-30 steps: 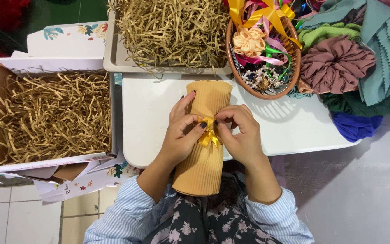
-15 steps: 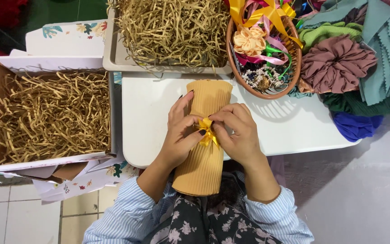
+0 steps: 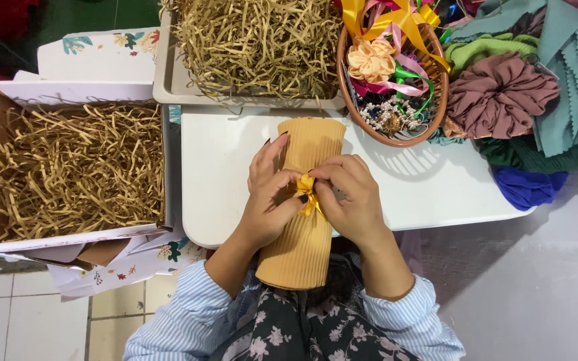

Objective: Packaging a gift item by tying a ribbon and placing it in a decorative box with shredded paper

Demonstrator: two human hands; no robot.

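A rolled mustard-yellow ribbed cloth (image 3: 300, 249) lies lengthwise across the near edge of a small white table (image 3: 222, 160). A yellow ribbon (image 3: 308, 190) is wrapped around its middle. My left hand (image 3: 267, 194) and my right hand (image 3: 348, 197) both pinch the ribbon's ends at the knot, pressed against the roll from either side.
A cardboard box of tan paper shreds (image 3: 78, 167) stands at the left. A beige tray (image 3: 168, 87) with more shreds sits behind the table. A brown basket (image 3: 429, 134) holds ribbons, a fabric flower and beads. Folded cloths (image 3: 503, 93) pile at the right.
My fingers have shifted slightly on the ribbon knot. The roll has stayed in place.
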